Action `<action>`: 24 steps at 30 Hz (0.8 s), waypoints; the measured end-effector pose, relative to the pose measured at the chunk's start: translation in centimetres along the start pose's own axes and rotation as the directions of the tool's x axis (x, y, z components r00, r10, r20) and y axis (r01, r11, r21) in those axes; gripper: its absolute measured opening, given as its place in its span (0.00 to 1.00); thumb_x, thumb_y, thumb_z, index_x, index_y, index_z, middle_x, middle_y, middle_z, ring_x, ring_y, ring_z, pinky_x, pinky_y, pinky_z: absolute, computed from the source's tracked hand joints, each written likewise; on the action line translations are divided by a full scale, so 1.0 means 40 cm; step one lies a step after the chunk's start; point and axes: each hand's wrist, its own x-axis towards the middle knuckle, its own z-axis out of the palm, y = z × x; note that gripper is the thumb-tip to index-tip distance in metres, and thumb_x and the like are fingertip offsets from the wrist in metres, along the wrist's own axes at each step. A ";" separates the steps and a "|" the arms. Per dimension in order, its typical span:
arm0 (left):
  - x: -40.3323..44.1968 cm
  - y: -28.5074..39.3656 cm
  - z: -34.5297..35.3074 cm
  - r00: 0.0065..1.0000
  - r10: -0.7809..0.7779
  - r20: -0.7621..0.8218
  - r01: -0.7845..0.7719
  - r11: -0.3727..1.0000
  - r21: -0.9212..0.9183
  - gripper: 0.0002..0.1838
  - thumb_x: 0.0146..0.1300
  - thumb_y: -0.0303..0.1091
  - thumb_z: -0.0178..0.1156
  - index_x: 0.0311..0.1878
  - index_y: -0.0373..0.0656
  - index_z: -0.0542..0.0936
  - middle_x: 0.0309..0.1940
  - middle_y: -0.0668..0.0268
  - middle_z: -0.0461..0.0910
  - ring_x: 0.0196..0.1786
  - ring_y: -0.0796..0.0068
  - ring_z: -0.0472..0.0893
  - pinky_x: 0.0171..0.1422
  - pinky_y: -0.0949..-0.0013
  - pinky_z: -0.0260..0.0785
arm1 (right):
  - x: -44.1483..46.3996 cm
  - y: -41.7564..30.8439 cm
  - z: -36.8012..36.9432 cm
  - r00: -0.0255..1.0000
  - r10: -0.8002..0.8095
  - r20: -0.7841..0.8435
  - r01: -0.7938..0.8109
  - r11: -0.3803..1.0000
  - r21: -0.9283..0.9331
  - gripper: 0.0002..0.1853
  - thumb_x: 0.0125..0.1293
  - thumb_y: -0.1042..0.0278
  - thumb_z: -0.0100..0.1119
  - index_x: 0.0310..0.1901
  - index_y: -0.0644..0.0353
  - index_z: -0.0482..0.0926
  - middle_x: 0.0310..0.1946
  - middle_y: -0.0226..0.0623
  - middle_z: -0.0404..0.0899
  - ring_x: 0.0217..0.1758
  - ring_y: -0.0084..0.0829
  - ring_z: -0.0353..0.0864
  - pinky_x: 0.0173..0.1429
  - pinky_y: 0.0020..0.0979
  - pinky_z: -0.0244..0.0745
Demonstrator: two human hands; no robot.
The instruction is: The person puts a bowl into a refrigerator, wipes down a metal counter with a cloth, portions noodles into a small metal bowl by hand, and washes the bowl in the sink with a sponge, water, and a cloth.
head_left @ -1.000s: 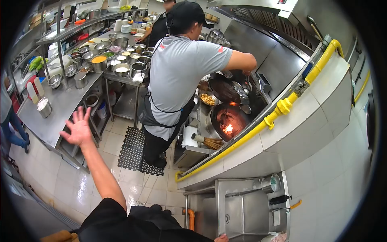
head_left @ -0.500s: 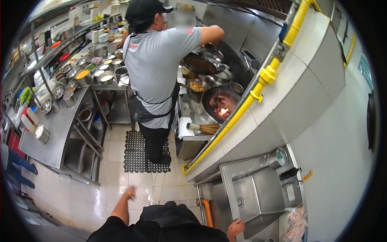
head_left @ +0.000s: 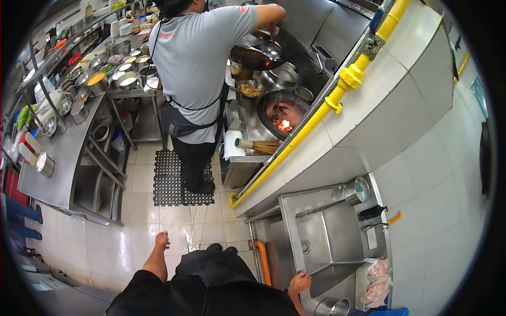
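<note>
Low over the tiled floor, my left hand [head_left: 162, 240] hangs in front of my dark clothing, its fingers curled and too small to make out clearly. My right hand [head_left: 300, 282] is at the left rim of the steel sink [head_left: 293, 231], fingers at the edge. Right of that hand, a container with bagged pale meat [head_left: 378, 279] stands at the sink's near end. A metal pot [head_left: 332, 307] is just below it. A steel pot [head_left: 356, 190] sits at the sink's far corner.
A co-worker in a grey shirt [head_left: 203, 68] stands at the stove, holding a wok [head_left: 256, 57]. Flames show in a burner [head_left: 283, 125]. A yellow pipe [head_left: 316, 121] runs along the low wall. Left stands a steel counter [head_left: 58, 168]; a black mat [head_left: 174, 181] lies on the floor.
My left hand has dropped from a raised, spread pose over the counter to low before my body. My right hand shows more fully at the sink edge. The co-worker's wok has shifted.
</note>
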 end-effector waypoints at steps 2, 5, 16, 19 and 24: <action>0.004 0.056 0.003 0.997 0.065 -0.029 -0.067 0.996 -0.063 0.22 0.63 0.48 0.48 0.57 0.49 0.66 0.48 0.57 0.72 0.43 0.55 0.76 0.44 0.45 0.70 | 0.002 0.002 0.000 0.999 0.006 0.033 -0.007 0.999 0.036 0.16 0.63 0.58 0.44 0.33 0.64 0.75 0.33 0.47 0.74 0.39 0.48 0.71 0.48 0.46 0.63; -0.013 0.088 0.035 0.996 0.089 0.000 -0.089 0.996 -0.002 0.22 0.63 0.48 0.48 0.57 0.50 0.66 0.48 0.57 0.73 0.42 0.56 0.76 0.43 0.47 0.71 | 0.001 0.005 0.005 1.000 -0.002 0.027 0.002 1.000 0.017 0.16 0.64 0.58 0.44 0.33 0.64 0.75 0.33 0.47 0.74 0.39 0.48 0.71 0.48 0.47 0.63; -0.085 -0.066 0.167 0.964 -0.179 0.198 0.034 0.817 0.576 0.19 0.61 0.44 0.51 0.49 0.42 0.72 0.33 0.60 0.74 0.32 0.61 0.78 0.36 0.51 0.74 | 0.017 -0.008 -0.014 0.991 0.070 0.114 -0.074 0.997 0.031 0.19 0.64 0.56 0.42 0.39 0.64 0.77 0.37 0.48 0.76 0.43 0.50 0.72 0.52 0.45 0.63; -0.069 -0.038 0.186 0.952 -0.192 0.240 -0.018 0.745 0.667 0.17 0.60 0.43 0.50 0.46 0.41 0.74 0.32 0.60 0.75 0.30 0.63 0.79 0.32 0.53 0.75 | 0.012 -0.003 -0.018 0.991 0.085 0.104 -0.088 0.996 0.022 0.19 0.64 0.56 0.42 0.39 0.64 0.77 0.38 0.48 0.77 0.44 0.49 0.72 0.52 0.45 0.62; -0.044 0.065 0.233 0.973 -0.037 0.228 -0.106 0.806 0.582 0.19 0.60 0.42 0.51 0.51 0.41 0.73 0.30 0.61 0.76 0.29 0.65 0.79 0.32 0.54 0.75 | 0.016 0.005 0.009 0.997 0.040 0.063 -0.043 0.998 0.046 0.19 0.64 0.56 0.42 0.39 0.64 0.77 0.38 0.47 0.77 0.44 0.49 0.72 0.52 0.46 0.63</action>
